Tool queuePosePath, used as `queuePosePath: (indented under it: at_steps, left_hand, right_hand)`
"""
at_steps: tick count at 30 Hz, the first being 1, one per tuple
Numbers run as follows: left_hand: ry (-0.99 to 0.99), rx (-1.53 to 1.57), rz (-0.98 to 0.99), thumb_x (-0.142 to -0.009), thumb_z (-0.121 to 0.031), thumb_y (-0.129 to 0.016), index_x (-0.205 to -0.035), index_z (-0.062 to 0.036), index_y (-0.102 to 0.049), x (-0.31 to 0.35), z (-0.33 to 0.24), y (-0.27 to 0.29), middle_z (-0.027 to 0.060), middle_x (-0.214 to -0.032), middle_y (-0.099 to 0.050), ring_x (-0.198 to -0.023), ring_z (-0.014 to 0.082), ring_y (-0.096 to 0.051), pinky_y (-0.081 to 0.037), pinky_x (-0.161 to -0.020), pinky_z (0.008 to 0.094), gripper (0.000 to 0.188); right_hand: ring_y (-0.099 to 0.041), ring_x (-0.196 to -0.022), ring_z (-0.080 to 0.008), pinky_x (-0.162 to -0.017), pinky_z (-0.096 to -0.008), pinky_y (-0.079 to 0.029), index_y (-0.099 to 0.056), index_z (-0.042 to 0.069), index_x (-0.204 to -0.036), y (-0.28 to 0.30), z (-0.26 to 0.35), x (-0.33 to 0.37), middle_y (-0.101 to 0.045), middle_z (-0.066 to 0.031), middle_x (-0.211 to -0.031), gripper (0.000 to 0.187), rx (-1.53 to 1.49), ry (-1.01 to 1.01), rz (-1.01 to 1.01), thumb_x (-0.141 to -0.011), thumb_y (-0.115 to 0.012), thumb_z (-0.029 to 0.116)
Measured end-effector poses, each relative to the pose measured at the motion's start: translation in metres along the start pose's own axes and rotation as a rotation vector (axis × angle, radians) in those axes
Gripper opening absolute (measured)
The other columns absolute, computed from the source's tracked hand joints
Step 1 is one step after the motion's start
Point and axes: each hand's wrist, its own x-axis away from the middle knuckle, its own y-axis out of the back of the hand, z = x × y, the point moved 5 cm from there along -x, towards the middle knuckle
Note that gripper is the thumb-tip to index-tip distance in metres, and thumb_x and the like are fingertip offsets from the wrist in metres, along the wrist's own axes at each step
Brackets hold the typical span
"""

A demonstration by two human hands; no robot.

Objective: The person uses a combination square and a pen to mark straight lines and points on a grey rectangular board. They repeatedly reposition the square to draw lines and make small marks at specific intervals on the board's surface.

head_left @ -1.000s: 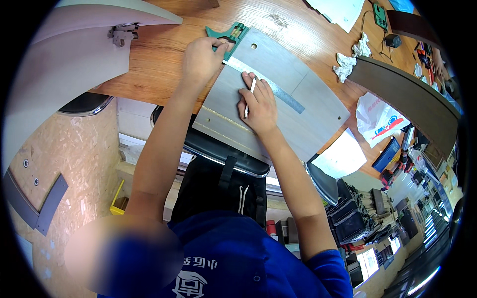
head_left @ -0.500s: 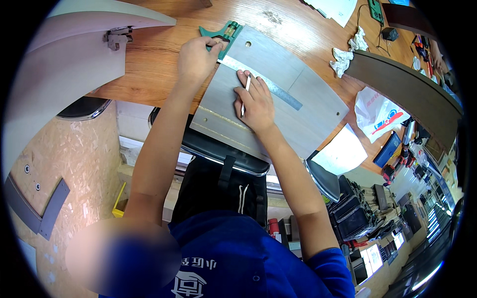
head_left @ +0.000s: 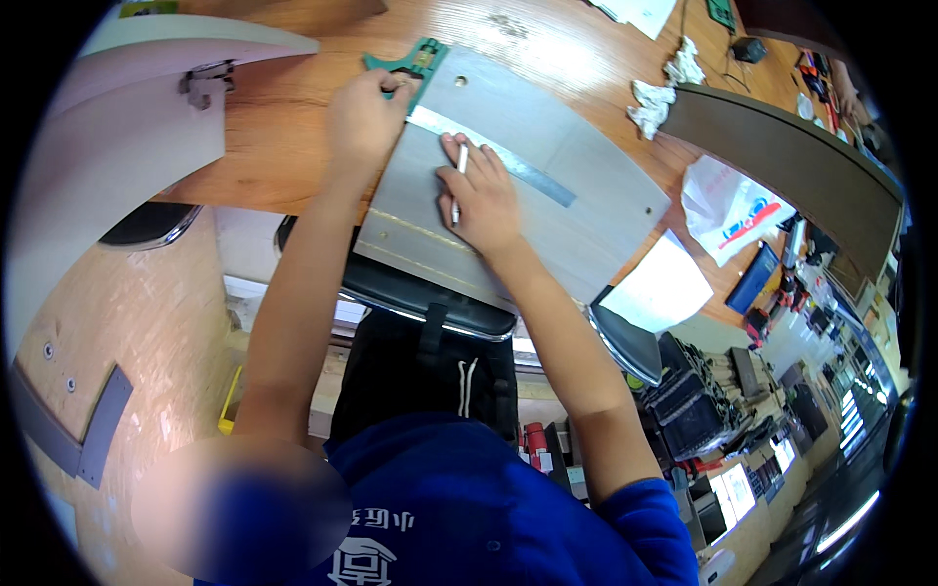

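Observation:
A grey panel (head_left: 576,146) with a curved far edge lies tilted across the wooden table, its near edge reaching past the table's front. Against its left edge sits the green head of a combination square (head_left: 426,61), and its steel blade (head_left: 532,176) runs over the panel toward the right. My left hand (head_left: 363,122) is closed on the green head. Resting on the panel, my right hand (head_left: 486,205) holds a slim white pen (head_left: 461,161) between thumb and fingers. Its fingertips are by the near edge of the blade; whether they press on it I cannot tell.
A pale curved board with a hinge (head_left: 147,146) stands at left. To the right are a paper sheet (head_left: 657,288), a plastic bag (head_left: 728,210), crumpled tissue (head_left: 650,109) and a long dark board (head_left: 782,146). Below the panel is a black chair (head_left: 430,298). Another person's hand shows at far right.
The whole view has shifted slightly, so things appear a little further left. Both hands, the combination square and the panel keep their places relative to each other.

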Motion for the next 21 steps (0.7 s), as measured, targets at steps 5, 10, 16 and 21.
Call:
queuePosePath:
  at_steps: [5, 10, 16, 21]
  left_hand:
    - [0.077, -0.028, 0.038, -0.091, -0.034, -0.077, -0.097, -0.0026, -0.077, -0.001, -0.001, 0.002, 0.0189, -0.085, -0.076, -0.077, 0.0361, -0.073, -0.057, -0.073, 0.0425, 0.032]
    - [0.058, -0.06, 0.026, -0.091, -0.036, -0.076, -0.098, -0.0036, -0.078, -0.001, -0.002, 0.001, 0.02, -0.085, -0.075, -0.079, 0.0373, -0.073, -0.057, -0.075, 0.0432, 0.033]
    - [0.091, -0.053, 0.028, -0.097, -0.036, -0.065, -0.104, -0.0054, -0.08, 0.003, -0.014, 0.008, 0.0232, -0.097, -0.076, -0.092, 0.0429, -0.072, -0.057, -0.083, 0.0505, 0.034]
    - [0.081, -0.106, 0.044, -0.098, -0.034, -0.063, -0.106, -0.0068, -0.081, 0.003, -0.012, 0.007, 0.0232, -0.098, -0.076, -0.094, 0.0425, -0.072, -0.057, -0.084, 0.0508, 0.034]
  right_hand:
    - [-0.057, -0.139, -0.0349, -0.115, -0.0521, -0.045, -0.066, 0.009, -0.102, -0.001, 0.001, 0.0, -0.061, -0.0138, -0.151, 0.028, -0.021, -0.01, -0.022, -0.076, -0.074, 0.006]
    - [-0.057, -0.139, -0.0348, -0.115, -0.0515, -0.044, -0.066, 0.009, -0.101, -0.001, 0.001, -0.001, -0.062, -0.0136, -0.15, 0.027, -0.04, -0.008, -0.036, -0.075, -0.073, 0.005]
    - [-0.057, -0.138, -0.035, -0.114, -0.0513, -0.045, -0.065, 0.009, -0.101, 0.0, 0.0, 0.0, -0.063, -0.014, -0.149, 0.028, -0.047, -0.002, -0.048, -0.075, -0.073, 0.005]
    - [-0.056, -0.14, -0.0346, -0.115, -0.0509, -0.044, -0.065, 0.009, -0.102, 0.0, 0.001, -0.001, -0.061, -0.0142, -0.15, 0.029, -0.036, 0.007, -0.041, -0.075, -0.075, 0.006]
